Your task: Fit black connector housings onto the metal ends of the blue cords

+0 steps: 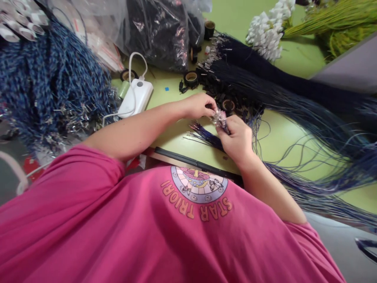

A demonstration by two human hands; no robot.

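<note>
My right hand [237, 137] is closed around a bundle of wires, whose pale, shiny ends [220, 117] stick out above the fist. With fingertips pinched together, my left hand [202, 106] touches those ends from the left; what exactly it grips is too small to make out. Just below the hands, a loose bunch of dark blue wires [206, 135] with bare tips lies on the green table [176, 135]. Small black pieces [216, 90] lie heaped beyond the hands, with a roll of black tape [228, 105] among them.
A white power bank [137, 96] with a cable stands at left, near a tape roll [191, 78]. Blue twisted wires [53, 86] hang far left. Long dark wires [265, 82] spread right. Behind are a plastic bag [159, 31], white connectors [266, 33] and yellow-green wires [330, 23].
</note>
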